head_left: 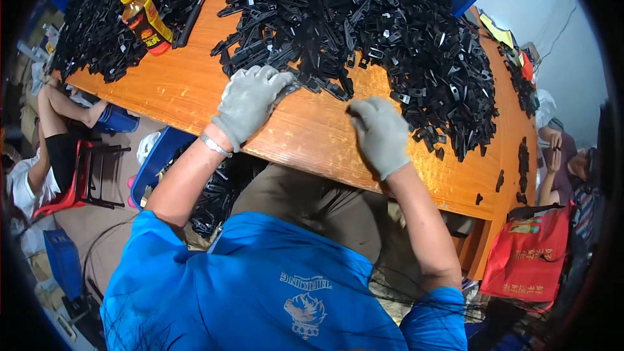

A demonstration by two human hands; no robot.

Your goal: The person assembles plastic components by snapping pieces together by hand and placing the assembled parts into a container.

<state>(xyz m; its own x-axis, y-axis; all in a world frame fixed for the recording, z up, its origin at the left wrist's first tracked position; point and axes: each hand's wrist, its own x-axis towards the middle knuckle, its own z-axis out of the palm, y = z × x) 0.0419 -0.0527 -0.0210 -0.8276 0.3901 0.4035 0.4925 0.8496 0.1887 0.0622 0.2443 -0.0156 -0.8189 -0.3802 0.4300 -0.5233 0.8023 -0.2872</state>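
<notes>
Both my hands wear grey gloves and rest low over the wooden table [312, 130]. A big heap of small black plastic parts [338, 19] lies in front of them. My left hand [252, 104] is at the heap's near left edge, its fingers bent over a dark plastic part [286, 91] that partly shows beneath them. To the right, my right hand [382, 136] is closed, with the thumb and forefinger together. Something small and dark shows at those fingertips, too hidden to name. The heap's right arm reaches down beside this hand.
Another black heap [97, 19] lies at the far left, with a yellow-capped bottle [148, 23] and a dark-handled tool [192, 16] beside it. A blue bin [153, 169] stands below the table's left edge. A red bag [530, 257] is at right. Other people sit at both sides.
</notes>
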